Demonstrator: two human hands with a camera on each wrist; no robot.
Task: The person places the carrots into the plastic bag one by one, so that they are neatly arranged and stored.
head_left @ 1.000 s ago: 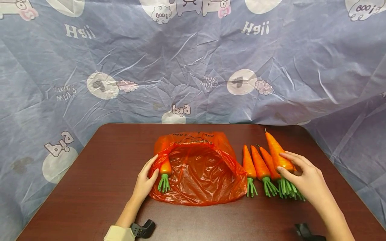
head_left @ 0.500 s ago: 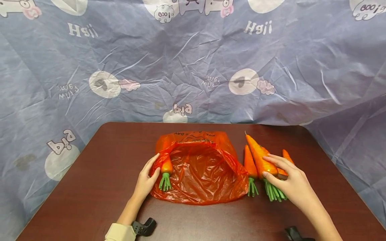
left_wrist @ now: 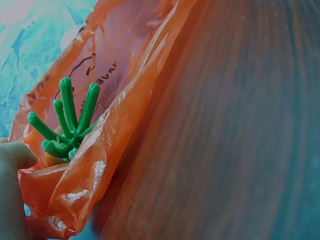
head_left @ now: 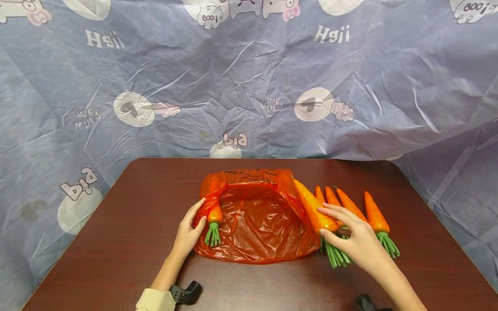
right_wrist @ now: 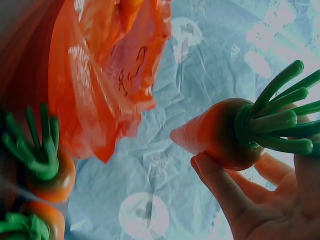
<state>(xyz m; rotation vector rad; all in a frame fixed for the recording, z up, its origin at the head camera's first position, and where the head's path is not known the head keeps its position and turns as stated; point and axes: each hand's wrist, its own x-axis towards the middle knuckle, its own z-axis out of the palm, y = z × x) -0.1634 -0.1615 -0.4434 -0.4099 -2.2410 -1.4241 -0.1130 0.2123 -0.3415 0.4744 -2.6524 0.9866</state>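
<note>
An orange-red plastic bag (head_left: 268,229) lies on the table with its mouth facing the person. Inside its left part is a carrot (head_left: 214,214), the green stem stubs (left_wrist: 74,117) sticking out toward the mouth. My left hand (head_left: 187,235) holds the bag's left rim beside that carrot. Between thumb and fingers, my right hand (head_left: 359,239) grips another carrot (head_left: 314,209) near its thick end. Raised over the table, the held carrot points away and to the left, overlapping the bag's right edge in the head view. Its tapered tip shows toward the backdrop in the right wrist view.
Several more carrots lie right of the bag, partly behind my right hand; one carrot (head_left: 375,214) lies apart, farther right. A dark wooden table (head_left: 128,216) carries everything. Behind it hangs a creased blue-grey printed cloth (head_left: 241,86).
My right hand has carried its carrot leftward over the other carrots to the bag's right edge. The carrots on the right have come back into view. My left hand stays on the bag.
</note>
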